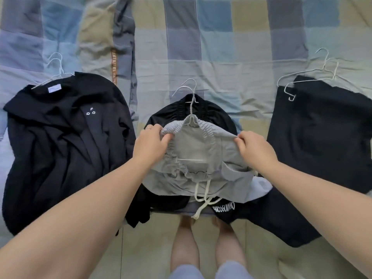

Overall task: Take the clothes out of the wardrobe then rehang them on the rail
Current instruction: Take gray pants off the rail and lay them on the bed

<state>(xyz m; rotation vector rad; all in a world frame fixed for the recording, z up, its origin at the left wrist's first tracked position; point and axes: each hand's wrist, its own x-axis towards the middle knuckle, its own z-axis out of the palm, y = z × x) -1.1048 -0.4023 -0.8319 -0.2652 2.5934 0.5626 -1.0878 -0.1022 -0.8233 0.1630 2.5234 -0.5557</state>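
Grey drawstring shorts point(198, 172) lie on a bed in the middle of the head view, with a white wire hanger point(191, 109) pushed into their elastic waistband. My left hand point(151, 142) grips the waistband at its left end. My right hand point(254, 147) pinches the waistband at its right end. A black garment point(215, 113) with its own hanger lies under the grey shorts. To the left lies a pile of black tops point(60, 141) on wire hangers point(54, 67). To the right lies a black garment point(322, 135) with wire hangers point(306, 77) on it.
Everything lies on a blue, grey and beige checked bedspread point(221, 37). A black garment with white lettering point(261, 216) hangs over the bed's front edge. My bare feet point(207, 244) stand on a pale tiled floor below it.
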